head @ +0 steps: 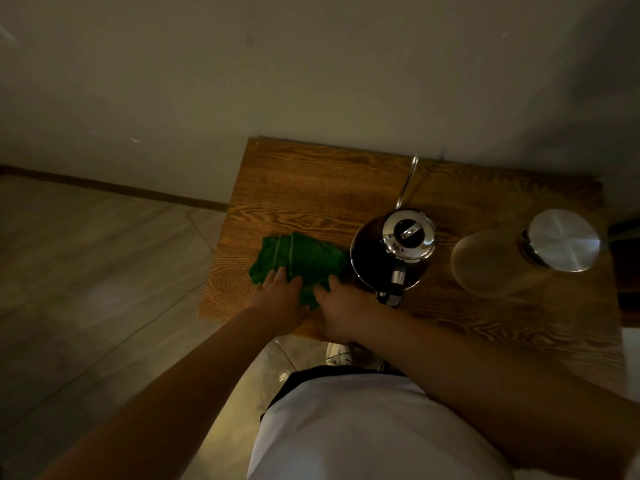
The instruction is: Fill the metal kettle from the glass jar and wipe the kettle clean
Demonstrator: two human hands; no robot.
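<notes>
I see my left hand (277,299) and right hand (341,315) resting flat, fingers spread, on the crumpled green cloth (298,259) (gripping nothing); just beyond stands the lidded shiny metal gooseneck kettle (393,254), then the steel-lidded glass jar (495,261) on the wooden table (311,188)

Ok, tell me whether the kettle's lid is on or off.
On: the shiny lid with its knob covers the top of the kettle, which stands upright.
</notes>
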